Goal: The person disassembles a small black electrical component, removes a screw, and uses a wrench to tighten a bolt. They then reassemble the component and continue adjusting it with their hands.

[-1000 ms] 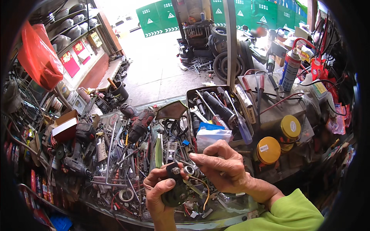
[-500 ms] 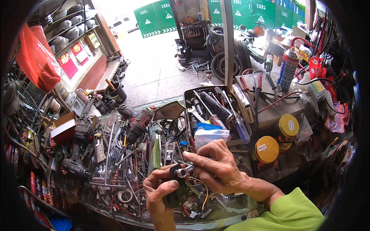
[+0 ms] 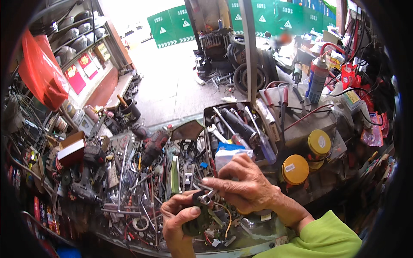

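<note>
My left hand [image 3: 178, 217] grips a dark, rounded part [image 3: 198, 221] with a black bracket at its top, low in the middle of the head view. My right hand [image 3: 241, 185] is closed around a small silver wrench [image 3: 206, 197], index finger stretched over it. The wrench's ring end sits at the bracket, beside my left fingertips; whether it encircles a fitting there is too small to tell. Loose tools and wires lie beneath both hands on the glass-topped counter [image 3: 129, 243]. A white plastic bag [image 3: 223, 159] lies behind my right hand.
Cordless drills [image 3: 152, 146] and a red box [image 3: 71, 148] are at left. A tray of tools [image 3: 238, 129], yellow tins [image 3: 294, 170] and a spray can [image 3: 318, 81] are at right. Beyond are stacked tires [image 3: 251, 77], a post [image 3: 249, 51] and green hoarding [image 3: 284, 17].
Over the last second my right hand has brought the silver wrench leftward onto the top of the part in my left hand. The whole view has shifted slightly.
</note>
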Action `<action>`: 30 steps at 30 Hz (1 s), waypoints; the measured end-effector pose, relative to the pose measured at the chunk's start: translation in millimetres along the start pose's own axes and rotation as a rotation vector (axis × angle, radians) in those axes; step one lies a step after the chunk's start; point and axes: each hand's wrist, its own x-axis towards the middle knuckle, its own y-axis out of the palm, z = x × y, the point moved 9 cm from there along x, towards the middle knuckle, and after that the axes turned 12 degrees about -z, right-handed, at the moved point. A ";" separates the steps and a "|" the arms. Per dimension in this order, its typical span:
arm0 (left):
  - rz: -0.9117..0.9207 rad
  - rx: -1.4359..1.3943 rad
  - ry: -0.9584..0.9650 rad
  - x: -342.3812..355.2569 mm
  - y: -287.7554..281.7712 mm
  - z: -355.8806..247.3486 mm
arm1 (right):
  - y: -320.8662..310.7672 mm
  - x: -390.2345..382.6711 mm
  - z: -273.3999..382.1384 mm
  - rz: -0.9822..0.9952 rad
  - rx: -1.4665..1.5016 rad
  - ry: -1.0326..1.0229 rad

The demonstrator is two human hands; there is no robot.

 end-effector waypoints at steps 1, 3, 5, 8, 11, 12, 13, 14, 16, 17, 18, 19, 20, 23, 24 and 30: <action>0.012 0.001 0.013 -1.1 0.9 -0.6 | -2.2 1.4 2.6 0.014 -0.007 -0.013; 0.012 -0.014 0.038 -3.5 1.4 -5.7 | 4.8 2.0 1.0 0.083 0.009 -0.015; -0.046 -0.017 0.044 -2.7 -5.3 -3.7 | 6.9 3.4 -1.7 0.181 0.008 -0.051; -0.098 -0.037 0.146 -7.1 -3.3 -4.4 | 16.6 -4.3 -5.6 0.370 -0.030 0.025; -0.137 0.041 0.284 -11.2 0.9 -9.9 | 20.5 -17.8 2.9 0.292 -0.002 0.115; -0.158 0.066 0.298 -13.1 0.5 -8.4 | 18.3 -21.0 8.9 0.255 -0.008 0.145; -0.159 0.084 0.320 -15.1 2.4 -9.3 | 18.5 -24.3 14.1 0.208 0.027 0.184; -0.158 0.102 0.342 -17.0 5.9 -11.4 | 18.8 -28.1 17.3 0.163 0.026 0.187; -0.184 0.160 0.384 -21.8 13.7 -16.2 | 19.1 -32.0 20.9 0.103 0.020 0.204; -0.194 0.157 0.406 -23.5 11.2 -17.0 | 17.9 -31.9 24.0 0.087 0.009 0.221; -0.206 0.150 0.433 -25.7 7.6 -18.9 | 16.7 -30.8 27.5 0.074 -0.001 0.234; -0.219 0.144 0.459 -27.5 5.0 -21.1 | 15.7 -30.1 33.1 0.059 0.015 0.225; -0.247 0.128 0.480 -29.7 2.9 -24.3 | 15.1 -29.8 38.5 0.045 0.032 0.216; -0.318 0.118 0.591 -37.4 -1.5 -34.8 | 21.3 -37.6 53.5 0.066 0.100 0.167; -0.328 0.148 0.659 -39.0 -2.1 -37.9 | 23.4 -42.2 58.7 0.078 0.122 0.153; -0.302 0.210 0.792 -48.1 10.8 -49.4 | 5.5 -31.9 100.6 -0.004 0.199 -0.245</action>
